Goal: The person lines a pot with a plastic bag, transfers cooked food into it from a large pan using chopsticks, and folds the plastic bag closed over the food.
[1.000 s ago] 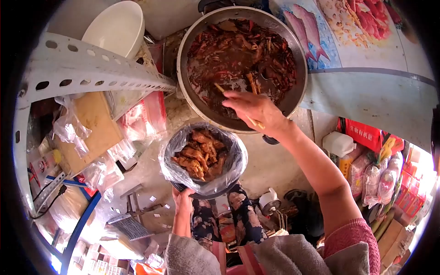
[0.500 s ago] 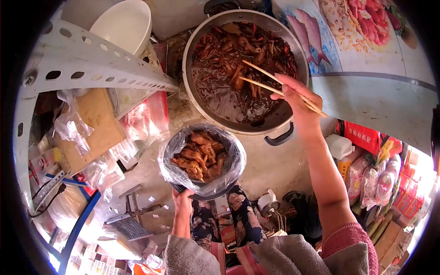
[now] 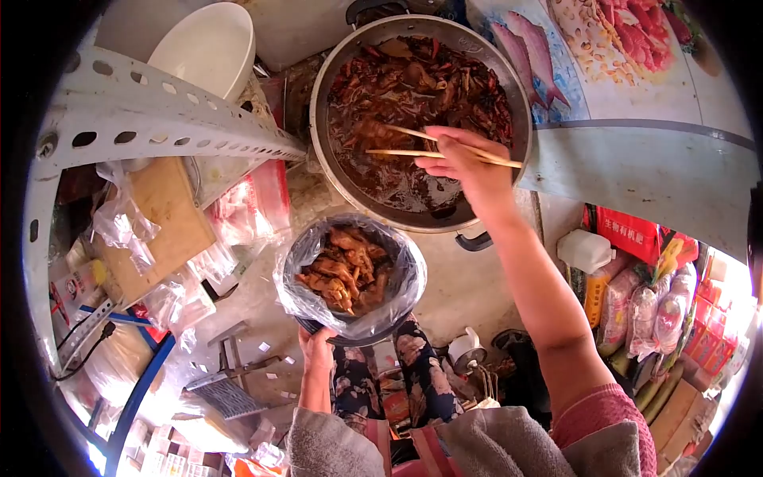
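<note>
My right hand (image 3: 470, 165) grips a pair of wooden chopsticks (image 3: 477, 153) over a wide metal pot (image 3: 320, 151). Dark brown braising liquid (image 3: 397, 179) fills it, with pieces of meat and dried red chillies. The chopstick tips are spread, next to a brown piece of meat (image 3: 370, 131); whether they pinch it I cannot tell. Below the pot, my left hand (image 3: 316, 350) holds the underside and rim of a dark bowl (image 3: 362, 342). A clear plastic bag (image 3: 409, 274) lines this bowl, and cooked brown meat pieces (image 3: 346, 266) are heaped inside.
A perforated metal shelf frame (image 3: 167, 119) and a white basin (image 3: 208, 49) stand left of the pot. Plastic bags and a brown board (image 3: 163, 222) lie lower left. At right are a picture-covered surface (image 3: 636, 95), a white jug (image 3: 586, 251) and several bagged goods (image 3: 636, 314).
My right hand and the chopsticks have moved left across the pot, and the sticks now lie flatter. The left hand and the lined bowl stay in place.
</note>
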{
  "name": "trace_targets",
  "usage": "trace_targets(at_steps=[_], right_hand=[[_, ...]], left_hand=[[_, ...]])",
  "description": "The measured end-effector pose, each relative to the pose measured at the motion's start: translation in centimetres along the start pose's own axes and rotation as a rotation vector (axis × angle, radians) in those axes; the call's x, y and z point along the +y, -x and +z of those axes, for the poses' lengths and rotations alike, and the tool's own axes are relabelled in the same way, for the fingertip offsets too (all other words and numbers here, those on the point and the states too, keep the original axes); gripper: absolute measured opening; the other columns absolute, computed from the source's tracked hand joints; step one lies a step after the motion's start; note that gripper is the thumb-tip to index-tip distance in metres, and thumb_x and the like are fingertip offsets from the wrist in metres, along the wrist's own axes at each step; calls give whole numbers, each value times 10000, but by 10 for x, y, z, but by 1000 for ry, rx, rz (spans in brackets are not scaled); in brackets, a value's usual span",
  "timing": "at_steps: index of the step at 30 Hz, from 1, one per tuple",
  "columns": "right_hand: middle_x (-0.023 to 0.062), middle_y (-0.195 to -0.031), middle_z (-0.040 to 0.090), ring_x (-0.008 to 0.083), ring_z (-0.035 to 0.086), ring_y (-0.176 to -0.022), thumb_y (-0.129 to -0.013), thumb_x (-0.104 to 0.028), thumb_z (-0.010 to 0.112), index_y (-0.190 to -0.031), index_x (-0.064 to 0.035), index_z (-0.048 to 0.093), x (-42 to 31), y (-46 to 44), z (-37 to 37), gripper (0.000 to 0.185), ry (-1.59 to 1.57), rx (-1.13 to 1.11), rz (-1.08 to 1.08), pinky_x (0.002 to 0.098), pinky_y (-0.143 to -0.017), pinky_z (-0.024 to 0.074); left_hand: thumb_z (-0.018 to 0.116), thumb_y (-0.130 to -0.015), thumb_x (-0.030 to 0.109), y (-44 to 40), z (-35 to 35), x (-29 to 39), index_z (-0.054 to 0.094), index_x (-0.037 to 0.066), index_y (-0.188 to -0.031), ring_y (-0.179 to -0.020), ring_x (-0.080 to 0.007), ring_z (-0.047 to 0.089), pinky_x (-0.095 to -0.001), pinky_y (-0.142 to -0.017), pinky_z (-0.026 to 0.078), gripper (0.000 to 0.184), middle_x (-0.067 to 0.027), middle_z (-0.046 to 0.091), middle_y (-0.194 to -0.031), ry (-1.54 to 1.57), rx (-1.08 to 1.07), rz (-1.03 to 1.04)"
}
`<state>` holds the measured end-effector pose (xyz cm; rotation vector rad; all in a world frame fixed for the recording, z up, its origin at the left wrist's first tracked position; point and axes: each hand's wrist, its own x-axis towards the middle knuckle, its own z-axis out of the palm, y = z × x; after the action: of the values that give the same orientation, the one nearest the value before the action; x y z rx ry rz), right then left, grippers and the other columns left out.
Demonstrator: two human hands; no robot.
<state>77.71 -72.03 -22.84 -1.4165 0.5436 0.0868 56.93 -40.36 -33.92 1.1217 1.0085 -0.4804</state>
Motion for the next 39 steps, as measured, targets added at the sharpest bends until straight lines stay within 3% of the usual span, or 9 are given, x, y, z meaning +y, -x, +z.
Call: trace_targets(at_steps=[5, 9, 12, 16, 17, 20, 23, 32, 39], right_hand=[[147, -994, 612, 222, 650, -769, -865, -102, 515, -1078, 28, 567, -13, 2, -24, 255, -44, 30, -23, 266, -664, 548], [103, -988, 623, 178, 643, -743, -852, -64, 524, -1046, -52, 616, 9, 3, -23, 215, 264, -208, -198, 240, -664, 526], [100, -880, 630, 175, 638, -747, -868, -65, 518, -1047, 20, 580, 26, -3, -12, 208, 392, -303, -432, 242, -671, 516], [95, -847, 656, 169, 654, -723, -858, -118, 535, -975, -18, 618, 47, -19, -9, 175, 409, -152, -333, 236, -610, 529], [116, -851, 649, 190, 654, -727, -861, -139, 541, -972, 18, 603, 40, -21, -9, 202, 200, -127, -154, 250, -628, 546], [173, -847, 628, 260, 651, -732, -839, -124, 570, -932, 73, 583, 24, -22, -20, 218, -95, -96, -6, 294, -643, 561], [182, -903, 619, 289, 646, -767, -824, -155, 580, -944, 57, 582, 24, -20, -34, 244, -138, -56, 104, 346, -704, 544], [169, -1002, 604, 283, 637, -825, -820, -108, 564, -1035, 43, 568, 33, -15, -34, 263, -246, -160, 200, 354, -736, 536], [168, -928, 615, 290, 639, -816, -821, -115, 569, -982, 64, 574, 36, -28, -5, 241, -138, -132, 226, 344, -712, 548]], left_hand=[[481, -554, -121, 2, 3, 1, 488, 32, -1065, -850, -201, 535, -279, -705, 455, 533, -56, 536, -946, 30, 7, -20], [478, -562, -117, 0, -1, -2, 482, 38, -1076, -862, -203, 531, -285, -712, 454, 537, -52, 531, -947, 34, -3, -29], [484, -570, -103, 3, 1, 2, 486, 39, -1066, -847, -201, 530, -281, -700, 451, 516, -48, 529, -929, 8, -7, -41], [495, -577, -82, 6, 8, 6, 496, 38, -1043, -818, -195, 530, -269, -665, 445, 481, -47, 531, -902, -14, 13, -6], [496, -578, -80, 6, 8, 5, 497, 38, -1039, -814, -194, 531, -267, -657, 444, 476, -47, 533, -899, -15, 19, -4], [498, -580, -76, 6, 5, 3, 498, 36, -1032, -807, -191, 533, -262, -639, 444, 466, -50, 537, -895, -14, 25, -5], [499, -582, -78, 3, -1, 0, 497, 35, -1034, -810, -191, 535, -261, -643, 447, 466, -54, 539, -902, -28, 2, -25], [488, -586, -80, 4, 8, 2, 506, 20, -946, -765, -205, 528, -293, -630, 452, 374, -61, 529, -850, 40, -15, 40], [486, -586, -93, -1, -2, -8, 505, 28, -949, -776, -216, 534, -310, -633, 458, 383, -63, 530, -856, 13, -14, 19]])
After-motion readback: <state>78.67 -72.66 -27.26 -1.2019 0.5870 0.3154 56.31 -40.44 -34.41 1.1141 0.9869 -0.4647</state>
